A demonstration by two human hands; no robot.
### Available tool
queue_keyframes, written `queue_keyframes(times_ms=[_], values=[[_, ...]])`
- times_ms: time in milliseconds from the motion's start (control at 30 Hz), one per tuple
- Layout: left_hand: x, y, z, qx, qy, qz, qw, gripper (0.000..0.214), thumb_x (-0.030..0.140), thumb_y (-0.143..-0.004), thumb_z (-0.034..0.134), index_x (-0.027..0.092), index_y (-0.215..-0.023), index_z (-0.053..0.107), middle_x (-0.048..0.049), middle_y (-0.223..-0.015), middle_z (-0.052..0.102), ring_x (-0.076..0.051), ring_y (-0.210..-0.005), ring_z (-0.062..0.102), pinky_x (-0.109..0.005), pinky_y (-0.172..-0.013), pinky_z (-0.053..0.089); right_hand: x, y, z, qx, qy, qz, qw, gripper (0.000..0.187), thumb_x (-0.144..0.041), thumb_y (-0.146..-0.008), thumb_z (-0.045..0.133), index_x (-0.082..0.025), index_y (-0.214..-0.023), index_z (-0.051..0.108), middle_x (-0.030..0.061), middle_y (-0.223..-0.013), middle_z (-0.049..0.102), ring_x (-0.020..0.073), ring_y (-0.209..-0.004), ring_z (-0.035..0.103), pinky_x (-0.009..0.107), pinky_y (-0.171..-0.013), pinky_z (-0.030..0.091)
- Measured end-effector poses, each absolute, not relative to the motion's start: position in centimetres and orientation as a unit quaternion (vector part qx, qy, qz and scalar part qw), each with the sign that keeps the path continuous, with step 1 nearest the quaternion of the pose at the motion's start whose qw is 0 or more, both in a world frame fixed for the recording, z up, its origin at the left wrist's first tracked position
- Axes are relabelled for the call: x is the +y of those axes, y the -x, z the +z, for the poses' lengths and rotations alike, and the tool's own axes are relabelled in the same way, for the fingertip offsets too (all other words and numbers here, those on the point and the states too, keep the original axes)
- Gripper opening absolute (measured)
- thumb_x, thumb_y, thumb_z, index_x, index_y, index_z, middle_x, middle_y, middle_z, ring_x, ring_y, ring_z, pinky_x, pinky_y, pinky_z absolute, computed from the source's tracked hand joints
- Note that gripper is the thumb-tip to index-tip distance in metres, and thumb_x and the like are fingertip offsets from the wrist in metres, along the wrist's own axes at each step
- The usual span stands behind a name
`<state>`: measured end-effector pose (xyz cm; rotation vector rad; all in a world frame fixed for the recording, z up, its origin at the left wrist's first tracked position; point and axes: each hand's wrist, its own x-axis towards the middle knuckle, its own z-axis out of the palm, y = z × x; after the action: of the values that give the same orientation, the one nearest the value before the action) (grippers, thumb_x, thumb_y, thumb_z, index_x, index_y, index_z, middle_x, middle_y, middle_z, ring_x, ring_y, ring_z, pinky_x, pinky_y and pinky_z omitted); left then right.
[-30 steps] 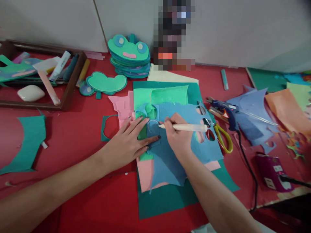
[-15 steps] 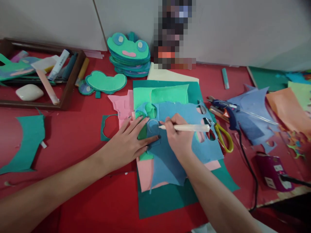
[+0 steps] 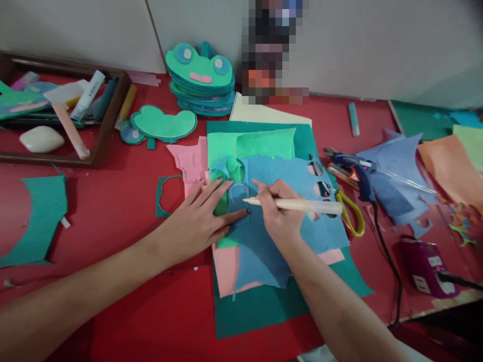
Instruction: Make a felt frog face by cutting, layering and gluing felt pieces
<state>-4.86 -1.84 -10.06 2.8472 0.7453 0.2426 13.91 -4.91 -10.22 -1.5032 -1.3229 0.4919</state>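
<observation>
My left hand [image 3: 202,216] lies flat with its fingers spread, pressing on the left part of a blue felt sheet [image 3: 264,251]. Between its fingertips and my other hand, a pale round outline [image 3: 239,193] shows on the felt. My right hand [image 3: 282,211] is closed around a white marker [image 3: 298,205], whose tip is at the lower right of the outline. Under the blue felt are light green felt [image 3: 264,143], pink felt [image 3: 226,271] and a dark green sheet [image 3: 260,317]. Yellow-handled scissors [image 3: 352,213] lie by the blue felt's right edge, their blades partly hidden.
Behind stands a stack of green frog-face cutouts [image 3: 199,70], with another green cutout [image 3: 164,122] in front. A brown tray [image 3: 101,143] holding markers is at left. To the right lie a glue gun [image 3: 362,171], its black cord and a purple power box [image 3: 428,266].
My right hand has shifted the marker's tip slightly down and left along the round outline. The marker lies at a lower slant. My left hand stays in place.
</observation>
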Motion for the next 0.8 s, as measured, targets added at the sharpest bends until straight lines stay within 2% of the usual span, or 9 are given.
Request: queue_keyframes(times_ms=[133, 300, 467, 800], values=[[-1.87, 4.90, -9.96, 0.255, -0.959, 0.078, 0.098, 0.044, 0.031, -0.093, 0.049, 0.038, -0.136, 0.046, -0.0112, -0.150, 0.033, -0.036, -0.138, 0.029, -0.059, -0.104, 0.032, -4.68, -13.67, -9.91, -0.549, 0.616, 0.251, 0.506, 0.036, -0.029, -0.087, 0.051, -0.022, -0.055, 0.036, -0.0081, -0.047, 0.036, 0.0072, -0.043, 0.035, 0.025, -0.056, 0.046], [-1.82, 4.84, -9.80, 0.251, -0.961, 0.075, 0.093, 0.044, 0.032, -0.092, 0.051, 0.037, -0.135, 0.047, -0.0120, -0.150, 0.032, -0.037, -0.138, 0.029, -0.059, -0.104, 0.032, -4.59, -13.64, -9.68, -0.585, 0.627, 0.253, 0.448, 0.037, -0.033, -0.088, 0.052, -0.021, -0.054, 0.041, -0.0068, -0.047, 0.043, 0.0076, -0.044, 0.042, 0.024, -0.054, 0.042], [-1.87, 4.85, -9.88, 0.251, -0.958, 0.093, 0.100, 0.042, 0.031, -0.092, 0.052, 0.036, -0.133, 0.050, -0.0112, -0.150, 0.033, -0.036, -0.138, 0.030, -0.059, -0.105, 0.031, -4.64, -13.65, -9.96, -0.591, 0.626, 0.256, 0.440, 0.035, -0.034, -0.088, 0.053, -0.020, -0.056, 0.046, -0.0061, -0.049, 0.047, 0.0079, -0.045, 0.045, 0.025, -0.055, 0.043], [-1.87, 4.83, -9.92, 0.250, -0.959, 0.096, 0.093, 0.044, 0.030, -0.091, 0.052, 0.036, -0.135, 0.048, -0.0113, -0.151, 0.032, -0.036, -0.137, 0.031, -0.059, -0.105, 0.032, -4.51, -13.64, -9.88, -0.589, 0.616, 0.274, 0.447, 0.036, -0.028, -0.087, 0.052, -0.021, -0.054, 0.043, -0.0062, -0.047, 0.043, 0.0086, -0.046, 0.045, 0.025, -0.055, 0.044]])
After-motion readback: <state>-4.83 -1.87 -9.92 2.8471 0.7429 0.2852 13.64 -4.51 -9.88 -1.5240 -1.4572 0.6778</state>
